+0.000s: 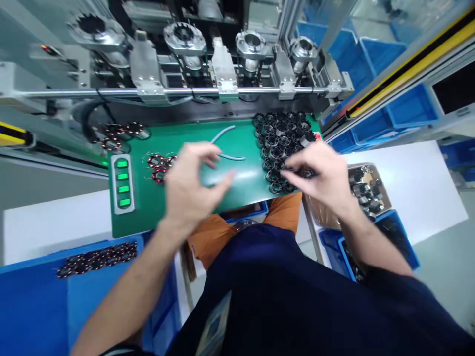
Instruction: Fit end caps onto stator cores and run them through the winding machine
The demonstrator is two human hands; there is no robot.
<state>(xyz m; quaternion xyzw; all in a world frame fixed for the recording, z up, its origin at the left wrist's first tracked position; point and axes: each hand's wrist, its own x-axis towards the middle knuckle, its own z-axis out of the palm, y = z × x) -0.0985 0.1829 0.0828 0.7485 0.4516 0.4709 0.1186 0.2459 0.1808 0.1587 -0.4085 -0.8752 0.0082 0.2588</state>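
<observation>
Fingers (297,160) of the right hand (321,173) hang over the black rings (274,141), forefinger and thumb parted, released, with rings showing in the gap; it's blurred, so whether a fingertip brushes one I can't tell! Over now to the left hand (191,185), loose and unclenched, thumb spread wide from the bent fingers, above the tabletop (148,210) left of its middle; just beyond its left side sit copper coils (158,160), one glowing red, part of the group tucked behind the hand; a grey tool (224,131) pokes out on the other side, two bent arms pointing right, its other end hidden. Those black rings stand packed in a block, from the far right corner down to the near edge; at the far left corner, more coils (124,131) cluster; along the left edge lies a switch box (122,183), four green buttons (123,164) lit in a line; past the far edge, a metal machine (224,74) carries four round holders (185,39) in a row; off the right edge, a box (375,175) of metal parts (367,195); past the near left corner, a blue bin (29,306) with coils lined inside.
</observation>
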